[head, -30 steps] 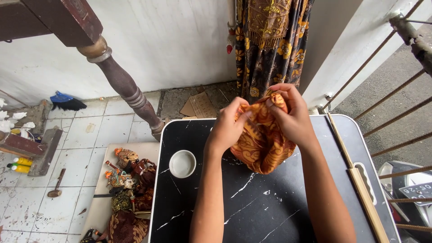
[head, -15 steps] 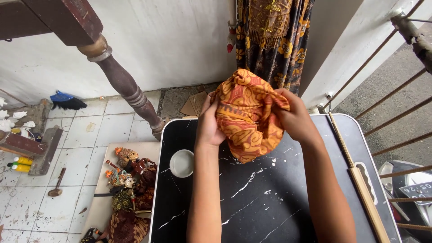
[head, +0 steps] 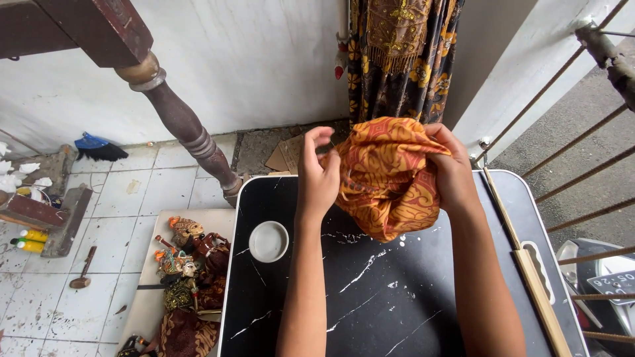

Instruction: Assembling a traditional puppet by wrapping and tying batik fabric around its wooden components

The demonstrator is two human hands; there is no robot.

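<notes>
A home craft corner on a tiled porch — carved puppets point(head: 188, 264) on a board, a small hammer point(head: 83, 270), paint bottles point(head: 28, 240) — beside a railing point(head: 582, 139).

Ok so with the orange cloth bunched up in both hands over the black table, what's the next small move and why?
Probably lower the orange patterned cloth onto the black marbled table and spread it flat. Both the left hand and the right hand have a grip on it, it hangs bunched in folds, and the tabletop beneath it is bare.
</notes>
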